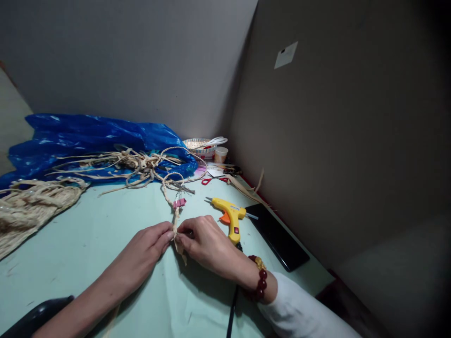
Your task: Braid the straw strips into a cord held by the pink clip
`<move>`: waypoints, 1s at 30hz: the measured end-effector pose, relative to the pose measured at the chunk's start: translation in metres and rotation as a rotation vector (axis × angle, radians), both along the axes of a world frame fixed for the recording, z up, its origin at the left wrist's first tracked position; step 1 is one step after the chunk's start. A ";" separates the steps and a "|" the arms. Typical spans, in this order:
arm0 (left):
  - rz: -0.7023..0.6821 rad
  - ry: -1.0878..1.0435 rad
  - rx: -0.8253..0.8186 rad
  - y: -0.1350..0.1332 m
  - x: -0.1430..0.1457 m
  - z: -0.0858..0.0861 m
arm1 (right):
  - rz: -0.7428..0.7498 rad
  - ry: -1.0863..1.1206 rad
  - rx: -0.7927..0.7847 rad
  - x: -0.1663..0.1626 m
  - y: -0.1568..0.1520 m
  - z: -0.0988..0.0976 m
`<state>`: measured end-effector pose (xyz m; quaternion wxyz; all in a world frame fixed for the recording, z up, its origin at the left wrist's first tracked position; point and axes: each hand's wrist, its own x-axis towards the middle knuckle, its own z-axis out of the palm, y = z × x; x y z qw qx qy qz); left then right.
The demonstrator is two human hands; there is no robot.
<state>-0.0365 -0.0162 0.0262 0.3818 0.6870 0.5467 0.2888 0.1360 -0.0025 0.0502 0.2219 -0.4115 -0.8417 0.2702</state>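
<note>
A pale braided cord of dried plant fibre (176, 213) runs down the table toward me, its loose end hanging below my fingers. My left hand (155, 238) pinches the braid from the left. From the right, my right hand (199, 237) pinches it at the same spot, fingertips nearly meeting the left ones. A pink binder clip (179, 203) grips the cord just above my hands. Beyond the clip, the braid curls back to a tangle of fibre strands (141, 162). Red beads circle my right wrist.
Right of my hands lies a yellow glue gun (230, 211), its black cord running toward me. A black tablet-like slab (278, 237) is beside it. Red-handled scissors (213, 180), a paper cup (221, 154) and a basket (195, 144) sit behind. A blue plastic bag (95, 136) and woven piece (38, 206) are left.
</note>
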 end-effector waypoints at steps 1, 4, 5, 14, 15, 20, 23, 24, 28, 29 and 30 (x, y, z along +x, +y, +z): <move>0.014 0.084 0.041 -0.001 0.000 0.000 | -0.018 -0.047 0.046 -0.001 -0.001 0.000; 0.049 0.262 0.096 -0.003 0.002 0.004 | -0.035 -0.181 0.160 0.000 -0.002 0.000; 0.056 0.283 0.097 -0.003 0.003 0.006 | -0.027 -0.206 0.174 0.002 -0.002 0.000; 0.132 0.163 0.018 -0.004 0.009 0.009 | 0.013 -0.087 0.250 -0.001 -0.011 0.000; 0.133 0.111 -0.006 -0.003 0.008 0.008 | 0.033 -0.086 0.278 -0.003 -0.013 -0.002; 0.120 -0.176 -0.133 0.001 0.002 -0.003 | 0.179 -0.218 0.481 -0.009 -0.021 -0.011; 0.135 -0.317 -0.197 0.003 0.000 -0.007 | 0.237 -0.314 0.593 -0.008 -0.023 -0.014; 0.133 -0.344 -0.197 0.003 -0.001 -0.007 | 0.254 -0.334 0.623 -0.008 -0.024 -0.014; 0.095 -0.313 -0.149 0.002 -0.003 -0.005 | 0.280 -0.278 0.592 -0.007 -0.022 -0.010; 0.088 -0.311 -0.149 0.002 -0.005 -0.004 | 0.243 -0.215 0.528 -0.006 -0.020 -0.007; 0.085 -0.322 -0.164 0.002 -0.006 -0.003 | 0.175 -0.138 0.448 -0.005 -0.018 -0.004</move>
